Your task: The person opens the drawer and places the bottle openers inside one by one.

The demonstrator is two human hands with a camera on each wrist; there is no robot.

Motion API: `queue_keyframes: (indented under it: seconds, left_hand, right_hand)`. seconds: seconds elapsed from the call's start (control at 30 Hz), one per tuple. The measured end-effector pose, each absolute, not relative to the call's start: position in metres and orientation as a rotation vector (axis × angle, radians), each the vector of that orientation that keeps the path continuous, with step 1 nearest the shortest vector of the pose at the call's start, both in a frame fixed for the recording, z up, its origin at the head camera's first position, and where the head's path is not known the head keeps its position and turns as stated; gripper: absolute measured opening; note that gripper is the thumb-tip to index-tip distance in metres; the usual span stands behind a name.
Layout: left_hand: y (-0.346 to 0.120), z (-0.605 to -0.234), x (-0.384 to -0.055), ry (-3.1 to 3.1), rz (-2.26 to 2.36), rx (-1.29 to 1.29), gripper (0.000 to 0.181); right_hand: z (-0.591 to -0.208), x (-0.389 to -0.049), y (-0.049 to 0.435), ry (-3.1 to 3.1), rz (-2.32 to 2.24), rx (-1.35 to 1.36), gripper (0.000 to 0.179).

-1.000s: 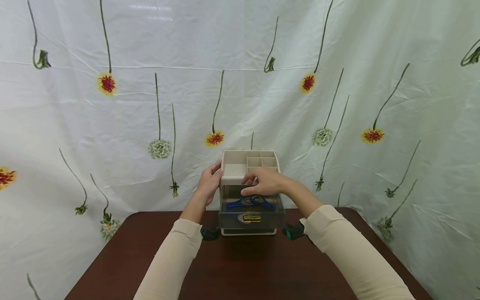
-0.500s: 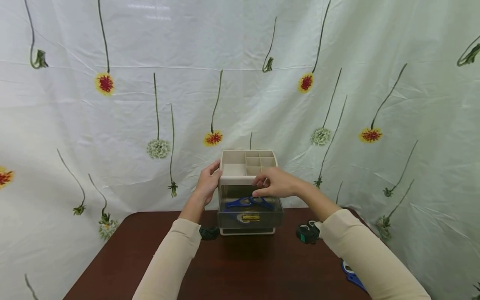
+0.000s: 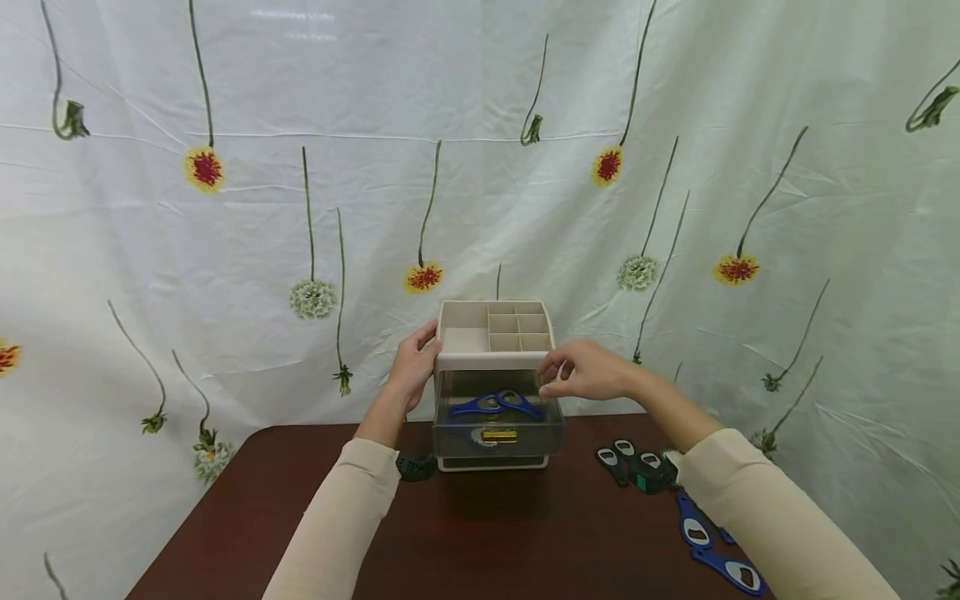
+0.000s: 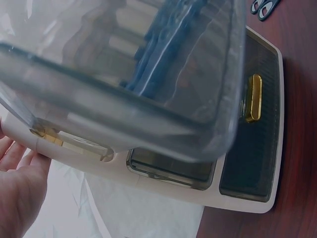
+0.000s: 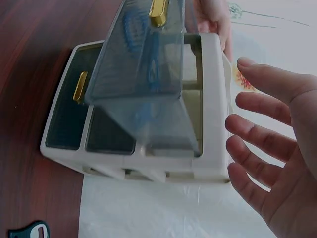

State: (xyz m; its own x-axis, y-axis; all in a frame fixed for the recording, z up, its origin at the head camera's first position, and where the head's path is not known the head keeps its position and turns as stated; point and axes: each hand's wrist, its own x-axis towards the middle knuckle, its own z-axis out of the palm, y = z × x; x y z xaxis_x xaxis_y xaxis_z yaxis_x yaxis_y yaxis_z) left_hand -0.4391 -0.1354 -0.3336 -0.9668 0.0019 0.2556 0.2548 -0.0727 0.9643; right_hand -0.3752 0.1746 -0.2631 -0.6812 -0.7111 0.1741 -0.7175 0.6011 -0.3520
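A cream desktop organizer (image 3: 491, 361) stands on the table, its clear upper drawer (image 3: 495, 446) pulled out. Inside the drawer lie blue bottle openers (image 3: 476, 406), seen blurred through the plastic in the left wrist view. My left hand (image 3: 414, 365) rests against the organizer's left side near the top; in the left wrist view the same hand (image 4: 22, 193) touches the edge with its fingers. At the right front corner, above the drawer's right side, hovers my right hand (image 3: 588, 371). Its fingers are spread and loosely bent, holding nothing, as the right wrist view of that hand (image 5: 277, 134) shows.
More blue bottle openers (image 3: 738, 575) lie on the dark red table (image 3: 525, 542) at right, partly under my right sleeve. Black openers (image 3: 613, 467) and dark green ones (image 3: 648, 477) are behind them. Another dark item (image 3: 415, 468) sits left of the organizer. A flowered curtain (image 3: 360, 100) hangs behind.
My right hand has drawn back rightward from over the open drawer to its right side. The left hand stays on the organizer. More openers at right have come into sight.
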Motion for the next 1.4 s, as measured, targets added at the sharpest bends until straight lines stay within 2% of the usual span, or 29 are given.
queue_keyframes:
  seconds: [0.63, 0.87, 1.0, 1.13, 1.4]
  left_hand:
    - [-0.146, -0.334, -0.439, -2.011, -2.152, -0.253, 0.053]
    - [-0.146, -0.334, -0.439, -2.003, -2.168, -0.248, 0.053]
    - [-0.143, -0.333, -0.440, -2.000, -2.173, -0.271, 0.053]
    - [-0.140, -0.333, -0.439, -2.003, -2.178, -0.268, 0.053]
    - [-0.137, -0.335, -0.442, -2.010, -2.172, -0.264, 0.053]
  right_hand:
    - [-0.286, -0.351, 0.239, -2.854, 0.660, 1.178, 0.037]
    - [-0.302, -0.342, 0.262, -2.809, 0.622, 1.241, 0.032]
    - [-0.312, -0.332, 0.278, -2.860, 0.660, 1.160, 0.036]
    - [-0.326, -0.322, 0.295, -2.911, 0.696, 1.066, 0.041]
    - [-0.368, -0.308, 0.332, -2.944, 0.812, 0.995, 0.038]
